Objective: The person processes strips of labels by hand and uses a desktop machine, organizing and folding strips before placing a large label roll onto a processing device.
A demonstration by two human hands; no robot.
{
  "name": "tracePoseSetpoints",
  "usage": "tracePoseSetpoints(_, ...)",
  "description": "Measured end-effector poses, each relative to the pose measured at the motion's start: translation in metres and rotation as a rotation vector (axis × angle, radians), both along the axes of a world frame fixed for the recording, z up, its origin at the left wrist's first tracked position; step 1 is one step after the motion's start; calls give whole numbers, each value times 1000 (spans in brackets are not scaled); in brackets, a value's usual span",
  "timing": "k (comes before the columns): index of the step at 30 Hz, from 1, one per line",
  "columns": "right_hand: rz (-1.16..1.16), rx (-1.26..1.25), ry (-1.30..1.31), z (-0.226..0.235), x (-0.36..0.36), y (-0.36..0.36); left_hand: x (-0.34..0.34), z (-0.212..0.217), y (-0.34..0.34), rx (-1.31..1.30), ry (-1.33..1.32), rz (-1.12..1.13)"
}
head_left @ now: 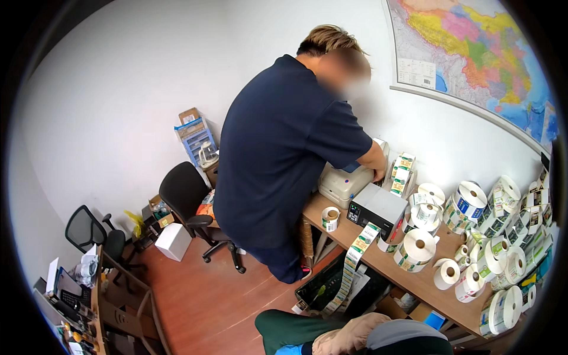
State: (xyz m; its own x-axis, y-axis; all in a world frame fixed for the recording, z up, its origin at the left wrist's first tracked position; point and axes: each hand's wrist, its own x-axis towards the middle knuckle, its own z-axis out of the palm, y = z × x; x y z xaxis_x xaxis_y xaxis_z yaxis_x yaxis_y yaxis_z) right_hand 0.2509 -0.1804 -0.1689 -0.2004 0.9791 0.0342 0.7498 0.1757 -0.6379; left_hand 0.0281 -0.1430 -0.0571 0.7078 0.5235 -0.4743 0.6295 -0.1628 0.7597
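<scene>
Neither of my hands shows. At the lower edge are my green-clad leg [290, 324], a beige sleeve or cloth [349, 338] and a bit of blue material [290, 349] that I cannot make out. Nearest to them, a long strip of printed labels [352, 260] runs from a grey and black label printer [378, 208] into a dark crate [310, 290] on the floor. Beyond it a person in a dark blue shirt [284, 142] bends over a beige machine [344, 186], one hand [378, 168] at its far side.
Many label rolls [416, 249] crowd the right of the wooden table [378, 251]; a small roll [331, 218] stands beside the printer. Office chairs [183, 189], a white box [173, 241] and a cluttered desk [97, 296] are at left. A map [473, 53] hangs on the wall.
</scene>
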Motion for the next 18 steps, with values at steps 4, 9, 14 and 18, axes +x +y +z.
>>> tracePoseSetpoints(4, 27, -76, -67, 28, 2, -9, 2, 0, 2, 12, -8, -23)
tracePoseSetpoints(9, -98, 97, 15, -90, 8, 3, -2, -2, -2, 39, -18, -67)
tracePoseSetpoints(14, -115, 75, 34, -56, 12, 2, -24, -21, -2, 79, 41, -110)
tracePoseSetpoints(18, -419, 413, 226, 6, 66, 22, -47, -58, 9, 238, 70, -221)
